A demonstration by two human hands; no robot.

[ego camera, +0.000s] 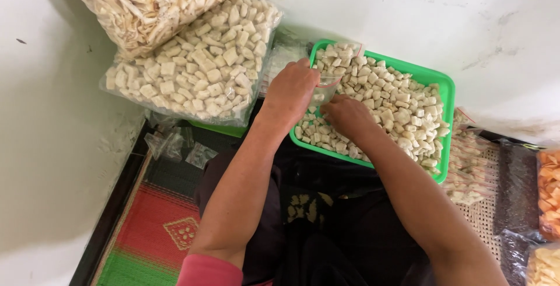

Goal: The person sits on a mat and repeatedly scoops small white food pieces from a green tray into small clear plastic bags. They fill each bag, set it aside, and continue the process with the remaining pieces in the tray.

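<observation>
Your left hand (294, 90) pinches a small clear bag (324, 89) over the green tray (444, 90) of pale cracker pieces (396, 114). Your right hand (347, 117), fingers curled together, rests in the pieces just beside the bag.

Single head-worn view, steeply downward (and close) over green tray (446, 87).

Tray (446, 87) of crackers (402, 111) ahead on floor, two large bags (192, 70) stacked to its left, small packets (469, 172) right.
</observation>
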